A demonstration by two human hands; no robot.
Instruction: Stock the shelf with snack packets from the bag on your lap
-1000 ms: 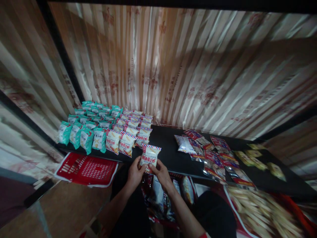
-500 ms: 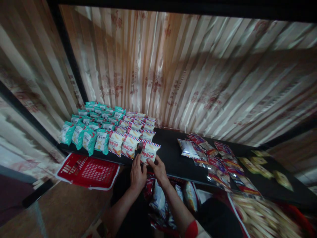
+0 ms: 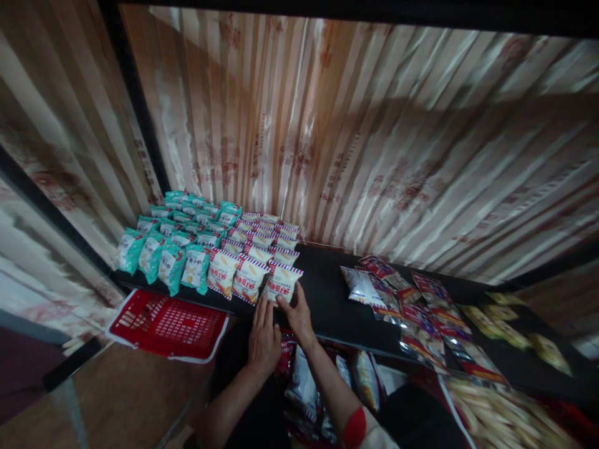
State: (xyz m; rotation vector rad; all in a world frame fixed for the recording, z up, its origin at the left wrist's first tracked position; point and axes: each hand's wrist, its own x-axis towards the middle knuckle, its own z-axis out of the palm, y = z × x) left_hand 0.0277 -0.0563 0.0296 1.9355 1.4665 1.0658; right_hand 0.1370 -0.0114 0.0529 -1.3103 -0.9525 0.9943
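A cream snack bag [image 3: 282, 282] with red lettering and a striped top edge stands at the right end of the front row on the black shelf [image 3: 322, 312]. My right hand [image 3: 298, 315] grips its lower right corner, thumb on the front and fingers round the side. Below its lower left edge, my left hand [image 3: 264, 342] has its fingers stretched out, the tips at the bag's bottom. Matching cream bags [image 3: 248, 277] stand in rows to the left and behind. Beyond them are rows of teal snack bags [image 3: 194, 267].
A red basket [image 3: 171, 327] sits under the shelf at left. Below my arms is a container of assorted bags [image 3: 302, 380]. Flat packets [image 3: 421, 312] and yellow packets [image 3: 496, 324] lie on the shelf at right. A pleated curtain [image 3: 327, 125] hangs behind.
The cream bag has moved slightly back and left into line with the front row, closing the gap to its neighbour. Both hands stay at its lower edge. The view has shifted a little.
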